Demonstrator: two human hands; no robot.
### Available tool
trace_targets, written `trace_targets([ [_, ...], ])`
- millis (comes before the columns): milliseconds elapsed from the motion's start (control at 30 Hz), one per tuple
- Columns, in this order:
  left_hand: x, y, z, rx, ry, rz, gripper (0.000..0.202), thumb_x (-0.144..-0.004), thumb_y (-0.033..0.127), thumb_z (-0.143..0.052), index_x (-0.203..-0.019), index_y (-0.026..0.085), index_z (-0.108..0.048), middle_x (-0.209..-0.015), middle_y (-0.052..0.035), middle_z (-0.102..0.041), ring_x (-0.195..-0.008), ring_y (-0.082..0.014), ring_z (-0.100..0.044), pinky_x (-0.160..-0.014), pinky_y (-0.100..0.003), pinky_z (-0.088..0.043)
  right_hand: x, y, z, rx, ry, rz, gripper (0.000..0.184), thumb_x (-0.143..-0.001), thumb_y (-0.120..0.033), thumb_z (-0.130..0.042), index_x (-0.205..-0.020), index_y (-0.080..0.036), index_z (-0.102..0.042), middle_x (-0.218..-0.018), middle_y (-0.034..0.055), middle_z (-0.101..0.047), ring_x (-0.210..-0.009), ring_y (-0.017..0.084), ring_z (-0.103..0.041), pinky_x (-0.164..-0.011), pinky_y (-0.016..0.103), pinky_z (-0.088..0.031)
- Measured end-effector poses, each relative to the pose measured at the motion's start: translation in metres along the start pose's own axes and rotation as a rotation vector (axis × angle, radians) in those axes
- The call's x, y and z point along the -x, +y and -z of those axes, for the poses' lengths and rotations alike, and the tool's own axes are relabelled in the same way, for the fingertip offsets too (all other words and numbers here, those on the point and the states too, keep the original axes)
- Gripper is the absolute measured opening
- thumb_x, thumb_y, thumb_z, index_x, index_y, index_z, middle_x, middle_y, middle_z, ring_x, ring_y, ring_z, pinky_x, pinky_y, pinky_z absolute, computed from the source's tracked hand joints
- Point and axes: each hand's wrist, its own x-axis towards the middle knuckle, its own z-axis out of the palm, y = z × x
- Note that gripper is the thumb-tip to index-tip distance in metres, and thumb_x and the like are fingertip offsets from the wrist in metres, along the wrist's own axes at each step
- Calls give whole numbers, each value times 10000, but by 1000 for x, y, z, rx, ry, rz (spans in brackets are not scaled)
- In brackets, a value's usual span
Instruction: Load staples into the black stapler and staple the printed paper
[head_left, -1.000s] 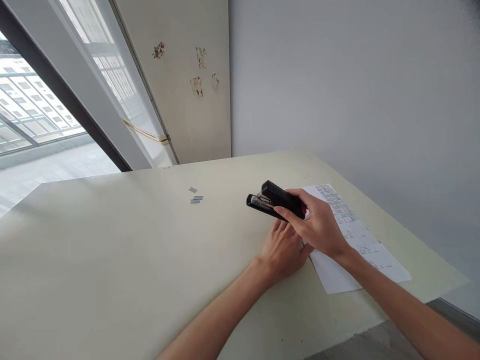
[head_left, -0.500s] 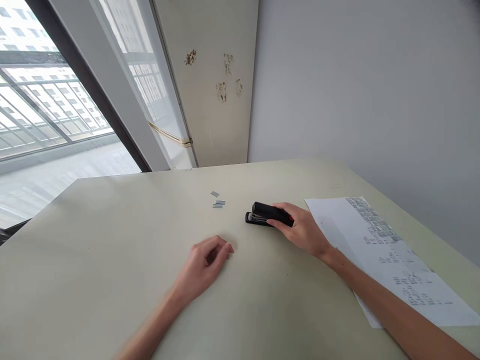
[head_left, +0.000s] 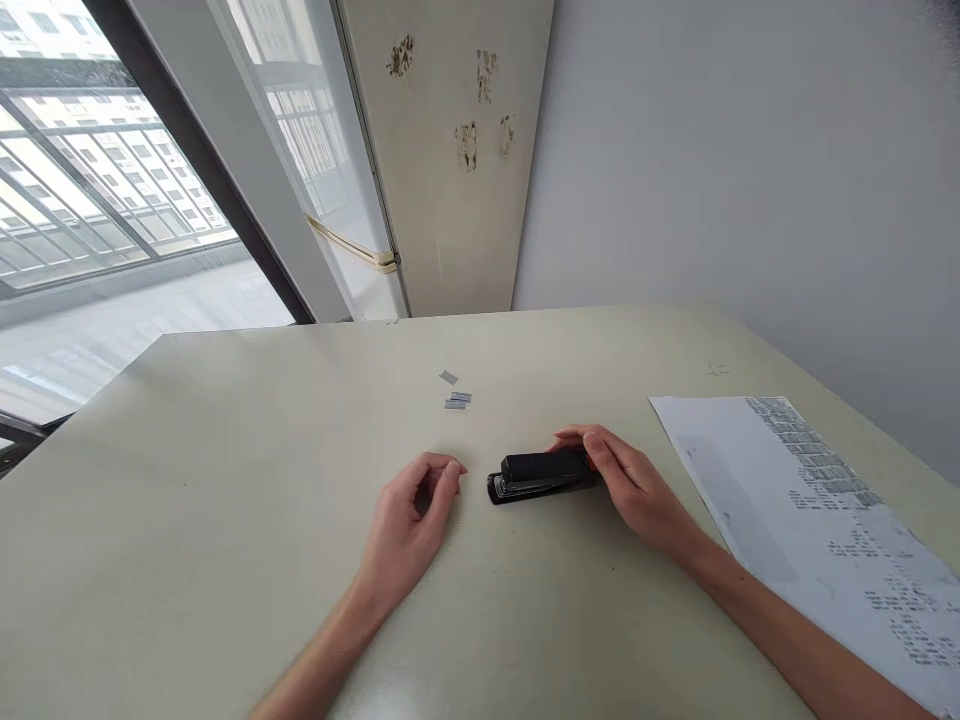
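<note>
A black stapler (head_left: 541, 472) lies on the table with its front end pointing left. My right hand (head_left: 622, 480) holds its rear end, the thumb over the near top edge and the fingers behind on the far side. My left hand (head_left: 416, 515) rests on the table just left of the stapler, apart from it. Its fingers are curled in towards the thumb, with nothing visible in them. Beyond both hands lie several short strips of staples (head_left: 457, 400), one of them (head_left: 448, 377) a little farther off.
A printed sheet of paper (head_left: 720, 480) lies on the right side of the table (head_left: 262, 480), beside my right forearm. A grey wall (head_left: 712, 150) borders the table on the right. At the far left is a glass window (head_left: 97, 180).
The stapler has come nearer to me and a little left. My right thumb has shifted from its near side towards the top of its rear end. My left hand stays curled.
</note>
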Motion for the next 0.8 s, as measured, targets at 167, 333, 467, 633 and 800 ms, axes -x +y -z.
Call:
trace_targets([
  [167,-2,-1,4,18,109,24,328,-1032,501,-530,-919,222,-660,-841,-10,-663,-795,-184,-605,-734,-281,-453,1,5,-5,-32,58,-59,378,-1110,-538,-369,-1237,-280,-616,-1277,68,-762,-1215,252,-683,-1055,420,-513],
  [333,-8,-4,17,51,308,64,309,-1022,502,-544,-915,233,-653,-896,-15,-673,-927,-204,-636,-879,-289,-475,2,5,-7,-22,66,-44,366,-1112,-531,-362,-1235,-286,-606,-1265,66,-760,-1187,250,-687,-1036,417,-519],
  [467,-11,-6,26,59,387,112,312,-1024,521,-553,-928,243,-660,-950,-9,-677,-963,-202,-621,-847,-276,-468,3,2,-7,-1,58,-61,387,-1118,-530,-334,-1233,-290,-615,-1269,66,-756,-1182,253,-681,-1014,412,-521],
  [633,-11,-9,23,149,265,126,370,-1036,578,-540,-1001,240,-689,-1090,-31,-719,-1052,-216,-648,-981,-319,-473,5,-1,-3,113,-48,0,343,-1075,-548,-461,-1243,-300,-629,-1173,56,-754,-1024,250,-697,-852,370,-564],
  [800,-11,-10,7,527,33,107,406,-1055,565,-537,-1162,214,-710,-1310,-99,-728,-1298,-276,-637,-1155,-424,-457,10,-7,-3,204,-101,16,303,-960,-541,-684,-1140,-297,-684,-966,34,-748,-809,235,-654,-672,339,-543],
])
